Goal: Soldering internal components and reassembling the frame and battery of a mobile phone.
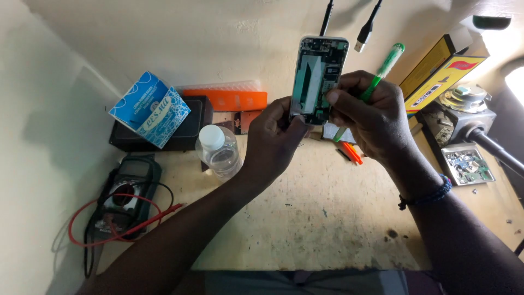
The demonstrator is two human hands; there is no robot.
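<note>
While I watch from afar: left hand [275,128] grip pinching opened phone [318,79] upright above desk [322,218], innards facing me for access. Right hand [371,117] grip pinching green screwdriver [382,74], thumb on phone's right edge. Water bottle [219,152] left of phone.

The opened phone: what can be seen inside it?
Inside the opened phone there are a dark circuit board and green parts. The right hand with a green tool and the left hand cover its lower end.

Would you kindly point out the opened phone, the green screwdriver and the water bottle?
opened phone [315,76], head view, exposed inner frame.
green screwdriver [388,61], head view, translucent handle.
water bottle [212,136], head view, white cap.
</note>
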